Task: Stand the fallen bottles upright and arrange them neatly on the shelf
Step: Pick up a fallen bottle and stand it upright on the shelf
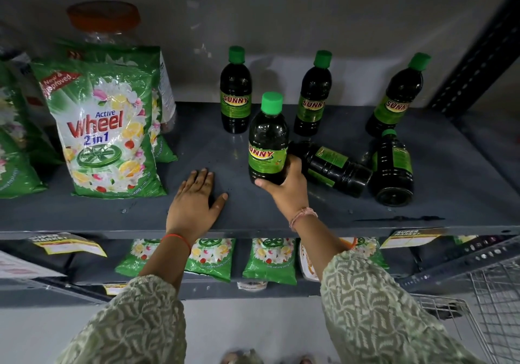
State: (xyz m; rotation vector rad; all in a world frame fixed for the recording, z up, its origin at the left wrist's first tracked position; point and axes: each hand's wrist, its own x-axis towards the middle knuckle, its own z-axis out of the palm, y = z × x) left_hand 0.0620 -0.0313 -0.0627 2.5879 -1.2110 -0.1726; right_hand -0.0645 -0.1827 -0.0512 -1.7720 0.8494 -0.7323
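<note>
Head view: right hand point(285, 187) grips glossy dark bottle point(268, 144); left hand point(194, 200) flat, open on shelf point(112, 214).

Both arms extended forward; left hand flat, right hand closed in a grasp.

The left hand point(194, 203) lies palm down with fingers together and pointing far, thumb spread to the right; a red thread circles the wrist. The right hand point(287, 187) reaches farther and to the right, fingers curled around the lower body of an upright bottle point(268, 144), thumb on its near left side. A pale band circles the right wrist. Patterned sleeves cover both forearms.
</note>
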